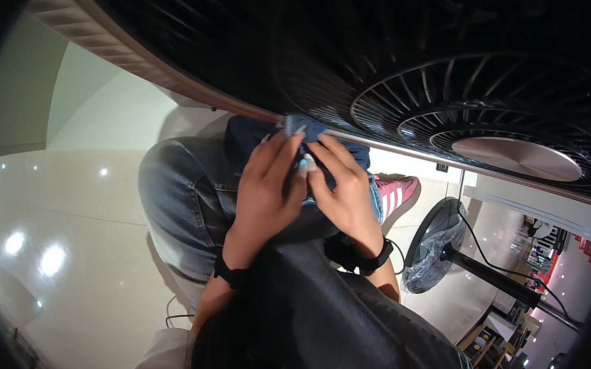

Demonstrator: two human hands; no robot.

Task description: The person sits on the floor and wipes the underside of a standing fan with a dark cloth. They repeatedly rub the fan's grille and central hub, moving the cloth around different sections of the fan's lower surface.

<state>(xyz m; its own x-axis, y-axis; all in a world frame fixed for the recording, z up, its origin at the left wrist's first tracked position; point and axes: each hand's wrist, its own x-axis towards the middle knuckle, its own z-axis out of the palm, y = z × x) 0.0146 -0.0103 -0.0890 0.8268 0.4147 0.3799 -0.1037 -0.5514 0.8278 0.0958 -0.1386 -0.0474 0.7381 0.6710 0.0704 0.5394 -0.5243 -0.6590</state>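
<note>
A large electric fan's black grille (pixel 385 83), with a metallic round centre cap (pixel 518 158), fills the top of the head view. My left hand (pixel 275 178) and my right hand (pixel 341 187) are close together at the grille's lower rim, above my bent knees. Between their fingertips is a small blue-grey cloth (pixel 303 127), which touches the rim. Both hands have their fingers on the cloth. A dark blue cloth or garment (pixel 247 137) lies behind the hands, over my leg; which of the two it is, I cannot tell.
To the right a fan stand's round base (pixel 435 245), partly wrapped in clear plastic, has a black pole (pixel 494 278) and a thin cable. My pink shoe (pixel 396 194) is beside it on the tiled floor. Shelves with goods stand farther off at the lower right.
</note>
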